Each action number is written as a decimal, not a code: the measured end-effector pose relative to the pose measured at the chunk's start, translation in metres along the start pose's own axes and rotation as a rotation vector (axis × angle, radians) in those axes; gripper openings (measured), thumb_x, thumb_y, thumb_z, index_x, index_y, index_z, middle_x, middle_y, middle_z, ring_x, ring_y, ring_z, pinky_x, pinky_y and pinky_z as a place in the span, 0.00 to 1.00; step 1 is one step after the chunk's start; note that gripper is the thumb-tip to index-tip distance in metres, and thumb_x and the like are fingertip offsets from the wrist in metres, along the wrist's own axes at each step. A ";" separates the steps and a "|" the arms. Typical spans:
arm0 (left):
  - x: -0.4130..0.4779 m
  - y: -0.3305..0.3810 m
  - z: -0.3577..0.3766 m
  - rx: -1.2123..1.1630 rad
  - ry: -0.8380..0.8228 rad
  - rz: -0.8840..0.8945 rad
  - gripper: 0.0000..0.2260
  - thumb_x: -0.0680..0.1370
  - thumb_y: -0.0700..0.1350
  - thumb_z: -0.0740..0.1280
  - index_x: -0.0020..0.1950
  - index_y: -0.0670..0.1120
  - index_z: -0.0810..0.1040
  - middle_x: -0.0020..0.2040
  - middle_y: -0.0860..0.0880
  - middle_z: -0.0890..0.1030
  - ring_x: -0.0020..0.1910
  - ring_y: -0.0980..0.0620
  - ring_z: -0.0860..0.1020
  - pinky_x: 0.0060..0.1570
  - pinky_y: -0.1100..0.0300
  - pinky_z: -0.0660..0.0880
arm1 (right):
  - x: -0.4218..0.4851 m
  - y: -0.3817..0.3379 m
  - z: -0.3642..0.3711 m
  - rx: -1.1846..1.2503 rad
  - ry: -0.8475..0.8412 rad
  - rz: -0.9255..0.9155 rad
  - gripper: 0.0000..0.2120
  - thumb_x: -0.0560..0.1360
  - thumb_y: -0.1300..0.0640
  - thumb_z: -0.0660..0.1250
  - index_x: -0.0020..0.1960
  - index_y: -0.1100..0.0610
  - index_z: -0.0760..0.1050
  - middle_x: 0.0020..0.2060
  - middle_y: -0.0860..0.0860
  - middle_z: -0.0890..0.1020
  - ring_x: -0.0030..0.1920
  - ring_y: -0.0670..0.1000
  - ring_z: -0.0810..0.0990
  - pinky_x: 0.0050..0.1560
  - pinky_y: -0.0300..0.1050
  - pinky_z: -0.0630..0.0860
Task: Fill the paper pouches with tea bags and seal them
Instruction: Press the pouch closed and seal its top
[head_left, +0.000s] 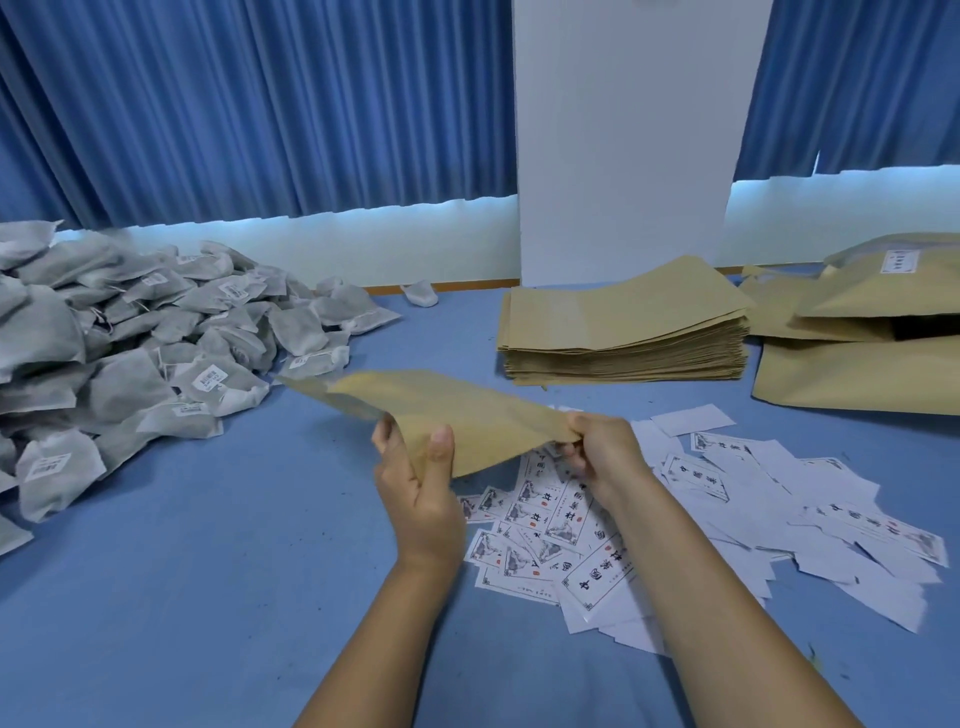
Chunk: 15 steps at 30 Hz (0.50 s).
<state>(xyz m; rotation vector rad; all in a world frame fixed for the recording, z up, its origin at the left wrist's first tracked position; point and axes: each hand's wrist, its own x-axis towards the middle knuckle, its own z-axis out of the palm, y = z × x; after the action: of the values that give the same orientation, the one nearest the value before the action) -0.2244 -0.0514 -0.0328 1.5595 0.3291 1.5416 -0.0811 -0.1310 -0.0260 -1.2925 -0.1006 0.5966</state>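
At the centre of the frame one paper pouch (457, 415) was held in the air above the blue table cover (208, 597), flat and tilted, its far end pointing toward the upper left. The left hand (421, 483) gripped its lower edge, with the thumb (439, 452) pressed on the near face and the other fingers curled behind the paper. The right hand (597, 452) pinched the right-hand end, fingers clamped tight on the crumpled corner. Held at two points like this, the pouch was probably being worked open at its mouth so that bags could go in; whether the mouth was open could not be told. The heap of tea bags (130, 338) lay at the left of the frame, likely so the left hand could reach it. The stack of empty pouches (623, 327) sat right of centre, higher in the frame. Scattered printed labels (701, 509) lay below it at lower right, and larger brown bags (883, 322) were at the far right edge
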 end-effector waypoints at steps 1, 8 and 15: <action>-0.001 0.001 -0.001 0.021 -0.047 0.082 0.20 0.77 0.47 0.60 0.34 0.31 0.71 0.31 0.31 0.70 0.39 0.23 0.70 0.60 0.72 0.63 | -0.001 0.000 0.000 -0.049 -0.017 -0.007 0.08 0.80 0.66 0.57 0.49 0.67 0.74 0.25 0.54 0.74 0.19 0.44 0.66 0.17 0.35 0.59; 0.016 0.033 0.035 -0.179 -0.148 0.152 0.17 0.76 0.46 0.59 0.28 0.50 0.58 0.23 0.61 0.62 0.24 0.65 0.60 0.28 0.73 0.56 | -0.025 -0.029 -0.017 0.190 -0.301 0.041 0.06 0.78 0.62 0.64 0.45 0.64 0.77 0.27 0.53 0.80 0.24 0.45 0.78 0.21 0.31 0.68; 0.012 0.081 0.133 -0.509 -0.307 -0.168 0.20 0.72 0.39 0.65 0.24 0.54 0.63 0.24 0.60 0.63 0.25 0.62 0.61 0.26 0.69 0.61 | -0.035 -0.073 -0.112 0.074 0.045 -0.139 0.14 0.78 0.68 0.60 0.62 0.61 0.74 0.27 0.51 0.79 0.24 0.44 0.72 0.21 0.30 0.65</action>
<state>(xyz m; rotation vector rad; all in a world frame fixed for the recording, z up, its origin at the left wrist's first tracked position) -0.1337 -0.1413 0.0565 1.2948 -0.1008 1.1210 -0.0399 -0.2559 0.0174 -1.2155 -0.1293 0.4483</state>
